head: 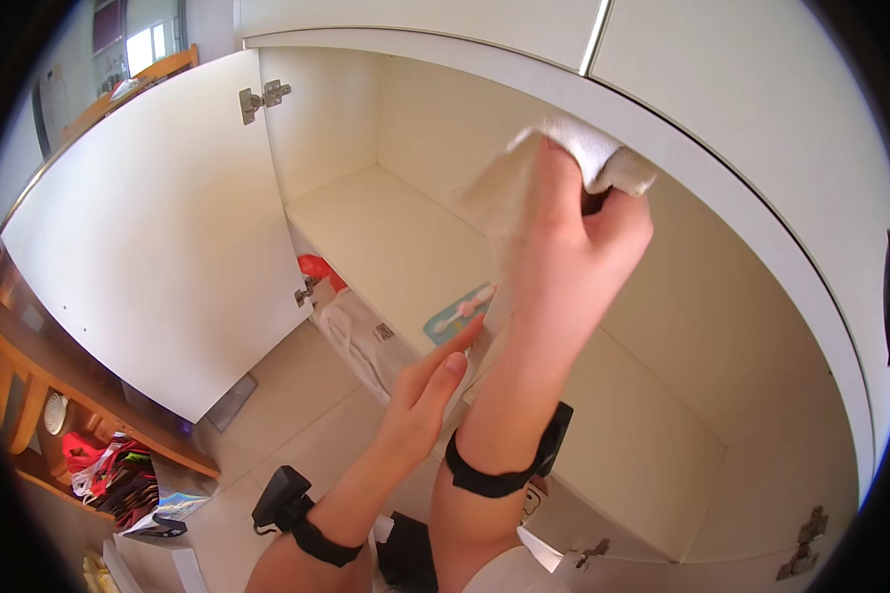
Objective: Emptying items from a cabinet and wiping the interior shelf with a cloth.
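My right hand is raised inside the white cabinet, gripping a white cloth bunched near the underside of the top edge; part of the cloth is blurred. Lower and to the left, my left hand holds nothing visible. Its fingers point towards the upright divider at the cabinet's front, and whether the fingertips touch it I cannot tell. Just beyond them, a blue packet with a pink and white toothbrush-like item lies on the shelf board.
The left cabinet door stands open on metal hinges. Below the shelf are a white bag and a red item. A wooden chair with colourful things stands at the lower left, above a white box.
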A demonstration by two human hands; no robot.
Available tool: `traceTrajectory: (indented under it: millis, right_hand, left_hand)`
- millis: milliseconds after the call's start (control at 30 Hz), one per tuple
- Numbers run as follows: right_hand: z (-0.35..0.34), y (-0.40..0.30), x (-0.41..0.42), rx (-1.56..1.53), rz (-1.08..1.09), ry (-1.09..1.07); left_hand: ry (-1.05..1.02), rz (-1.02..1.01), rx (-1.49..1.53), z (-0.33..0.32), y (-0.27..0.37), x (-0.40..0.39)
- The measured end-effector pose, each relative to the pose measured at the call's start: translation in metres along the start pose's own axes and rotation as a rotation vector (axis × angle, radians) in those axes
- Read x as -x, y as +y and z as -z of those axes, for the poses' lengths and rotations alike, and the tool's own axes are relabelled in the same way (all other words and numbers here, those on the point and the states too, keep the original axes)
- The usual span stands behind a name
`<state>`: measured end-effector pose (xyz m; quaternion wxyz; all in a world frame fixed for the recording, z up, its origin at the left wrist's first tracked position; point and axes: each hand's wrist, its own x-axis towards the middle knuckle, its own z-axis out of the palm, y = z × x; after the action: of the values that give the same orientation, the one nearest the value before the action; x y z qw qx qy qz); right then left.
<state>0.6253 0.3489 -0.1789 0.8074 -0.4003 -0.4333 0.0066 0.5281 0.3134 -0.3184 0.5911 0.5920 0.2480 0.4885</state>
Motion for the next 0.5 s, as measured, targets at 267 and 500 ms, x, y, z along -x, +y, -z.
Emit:
traceTrajectory:
  millis: [267, 500]
  right_hand:
    - [0.007, 0.004, 0.012, 0.128, 0.138, 0.000]
    - [0.005, -0.013, 0.010, 0.169, 0.008, 0.078]
  left_hand:
    - [-0.014, 0.008, 0.014, 0.001, 0.003, 0.001]
    - [-0.014, 0.020, 0.007, 0.003, -0.002, 0.001]
